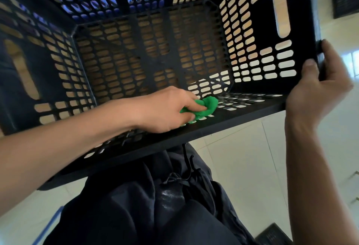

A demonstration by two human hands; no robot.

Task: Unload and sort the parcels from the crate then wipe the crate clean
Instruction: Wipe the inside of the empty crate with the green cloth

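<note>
A black perforated plastic crate (258,108) is tipped toward me, its open mouth facing the camera and nothing inside it. My left hand (165,109) reaches into it and grips a bunched green cloth (206,105), pressing it against the near inner wall close to the bottom right corner. My right hand (314,87) grips the crate's right rim, thumb inside and fingers wrapped round the outside edge. No parcels are in view.
Below the crate are my legs in dark trousers (155,206) with a drawstring. A pale tiled floor (242,167) lies underneath. A dark mat (274,235) sits at the bottom right, and a blue edge (50,227) shows at the bottom left.
</note>
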